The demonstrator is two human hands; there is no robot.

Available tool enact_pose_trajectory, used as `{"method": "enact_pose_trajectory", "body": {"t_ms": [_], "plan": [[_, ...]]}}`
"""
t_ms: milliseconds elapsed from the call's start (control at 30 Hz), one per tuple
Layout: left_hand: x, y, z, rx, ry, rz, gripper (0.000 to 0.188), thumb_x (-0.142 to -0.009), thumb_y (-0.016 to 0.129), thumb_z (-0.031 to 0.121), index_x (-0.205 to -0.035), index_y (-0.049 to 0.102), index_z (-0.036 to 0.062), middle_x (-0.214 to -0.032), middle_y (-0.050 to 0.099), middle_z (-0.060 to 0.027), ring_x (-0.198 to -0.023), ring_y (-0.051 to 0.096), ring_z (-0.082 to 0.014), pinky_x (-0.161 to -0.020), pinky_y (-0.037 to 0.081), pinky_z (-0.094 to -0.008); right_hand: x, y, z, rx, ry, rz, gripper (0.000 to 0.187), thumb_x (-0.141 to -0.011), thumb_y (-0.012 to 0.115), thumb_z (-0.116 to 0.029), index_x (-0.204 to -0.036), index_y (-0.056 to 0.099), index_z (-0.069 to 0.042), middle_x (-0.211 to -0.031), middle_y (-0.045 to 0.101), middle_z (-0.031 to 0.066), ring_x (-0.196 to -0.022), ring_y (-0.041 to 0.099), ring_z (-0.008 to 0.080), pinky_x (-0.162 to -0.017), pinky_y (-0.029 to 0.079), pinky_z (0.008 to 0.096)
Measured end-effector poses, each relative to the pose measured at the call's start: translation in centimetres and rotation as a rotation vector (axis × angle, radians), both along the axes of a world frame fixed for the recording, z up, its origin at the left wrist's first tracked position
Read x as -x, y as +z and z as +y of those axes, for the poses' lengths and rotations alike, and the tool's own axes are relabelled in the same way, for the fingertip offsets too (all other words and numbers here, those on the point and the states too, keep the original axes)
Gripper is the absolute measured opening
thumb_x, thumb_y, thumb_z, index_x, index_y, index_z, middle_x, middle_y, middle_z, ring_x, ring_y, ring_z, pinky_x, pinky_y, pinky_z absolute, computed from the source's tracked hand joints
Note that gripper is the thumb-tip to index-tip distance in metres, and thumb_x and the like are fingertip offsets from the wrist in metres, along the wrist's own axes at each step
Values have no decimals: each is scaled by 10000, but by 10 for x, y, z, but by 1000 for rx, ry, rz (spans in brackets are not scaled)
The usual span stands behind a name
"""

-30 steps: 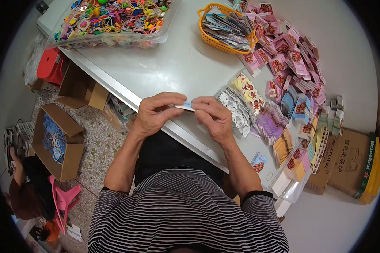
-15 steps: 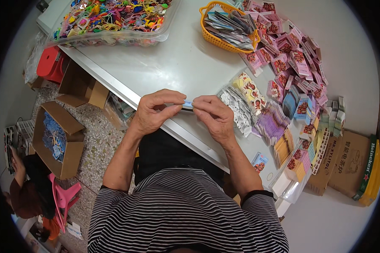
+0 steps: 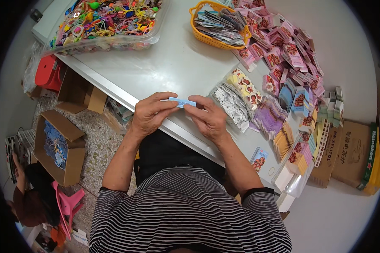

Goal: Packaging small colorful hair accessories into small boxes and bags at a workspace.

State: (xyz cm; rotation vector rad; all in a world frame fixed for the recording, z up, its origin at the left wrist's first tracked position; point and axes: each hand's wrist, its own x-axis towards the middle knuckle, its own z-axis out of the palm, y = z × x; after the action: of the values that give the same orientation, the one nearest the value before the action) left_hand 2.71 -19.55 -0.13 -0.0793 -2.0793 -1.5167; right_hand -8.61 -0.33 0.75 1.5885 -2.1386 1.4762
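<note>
A small light-blue cardboard box [image 3: 182,102] is held level above the table's front edge, its narrow side showing. My left hand [image 3: 153,112] pinches its left end between thumb and fingers. At the other end, my right hand [image 3: 210,117] grips it the same way. Just right of that hand lies a clear bag of black-and-white printed slips [image 3: 230,106], beside yellowish sheets with red-brown pictures [image 3: 247,89]. A flat light-blue packet with a red picture [image 3: 259,160] rests near the table's front edge, to the right of my right forearm.
Pink boxes [image 3: 292,54] are heaped at the back right, next to a yellow basket [image 3: 218,42] of flat packets. Fanned purple cards [image 3: 269,117] and orange cards [image 3: 284,145] lie nearer. A clear tub [image 3: 150,40] holds colourful trinkets. Another person [image 3: 33,189] is at lower left, near an open carton [image 3: 74,158].
Both hands have tilted the blue box, so more of its light-blue side shows. They have shifted slightly left with it. The whole view has moved a little too.
</note>
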Motion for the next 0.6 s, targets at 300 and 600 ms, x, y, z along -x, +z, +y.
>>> {"method": "enact_pose_trajectory", "body": {"t_ms": [300, 600], "plan": [[-21, 45, 39, -245, 161, -92, 182, -827, 743, -83, -1000, 732, -26, -1034, 699, -152, -867, 664, -168, -689, 535, -252, -41, 37, 19, 43, -145, -123, 709, -749, 850, -72, -1381, 532, -40, -1285, 619, 175, -1033, 661, 291, -793, 578, 354], [15, 55, 154, -364, -100, -253, 182, -839, 777, 23, -1015, 735, 6, -987, 691, -96, -774, 648, -118, -578, 520, -225, -87, 67, 119, -323, -646, -148, 1016, -709, 883, -213, -1496, 302, 60, -1357, 506, 255, -1207, 554, 368, -990, 485, 409]]}}
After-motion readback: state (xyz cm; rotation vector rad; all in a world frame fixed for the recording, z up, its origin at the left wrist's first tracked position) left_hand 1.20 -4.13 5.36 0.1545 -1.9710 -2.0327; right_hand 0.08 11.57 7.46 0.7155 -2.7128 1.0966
